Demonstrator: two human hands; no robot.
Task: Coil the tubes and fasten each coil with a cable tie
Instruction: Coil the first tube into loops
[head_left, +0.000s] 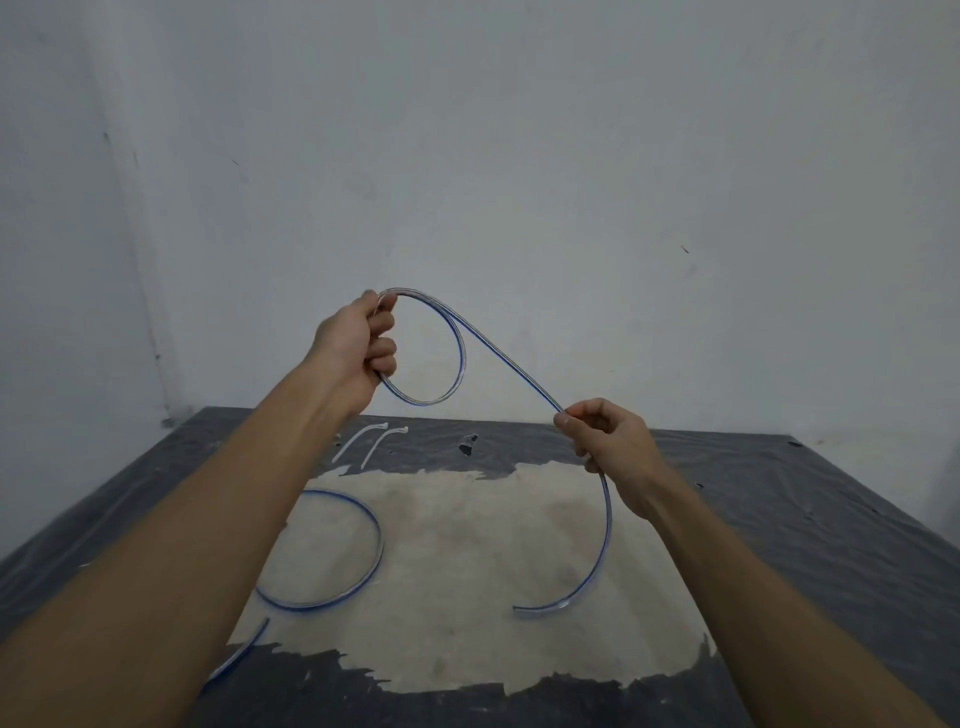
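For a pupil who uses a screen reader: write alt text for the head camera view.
Two bare hands hold a clear, blue-striped tube in the air: the left hand grips a loop, the right hand pinches the trailing length. On the table below lie a second tube and two white cable ties.

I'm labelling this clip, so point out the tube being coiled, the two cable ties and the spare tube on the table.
Held tube (511, 366): head view, straight run between hands.
Cable ties (382, 441): head view, right tie's strap.
Spare tube (375, 525): head view, curve's right side.
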